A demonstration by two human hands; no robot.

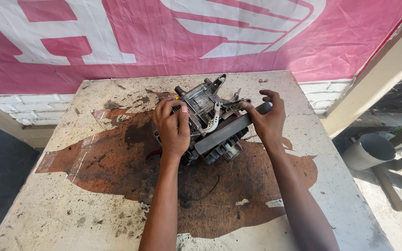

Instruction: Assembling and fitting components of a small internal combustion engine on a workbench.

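Observation:
A small grey metal engine (209, 116) sits near the middle of a stained, oil-marked table (94, 204). My left hand (173, 129) lies over the engine's left side, fingers curled down on its casing. A dark flat bar (231, 129) runs across the engine's front, and my right hand (268, 118) grips the bar's right end, thumb pressing on top. A curved silver lever (214, 120) and brackets stick up from the engine's top between my hands. A thin black wire (203, 193) trails on the table below the engine.
A pink and white banner (201, 37) hangs behind the table over a white brick ledge (33, 104). A grey pipe (367, 151) lies on the ground to the right, beside a slanted beam (378, 74).

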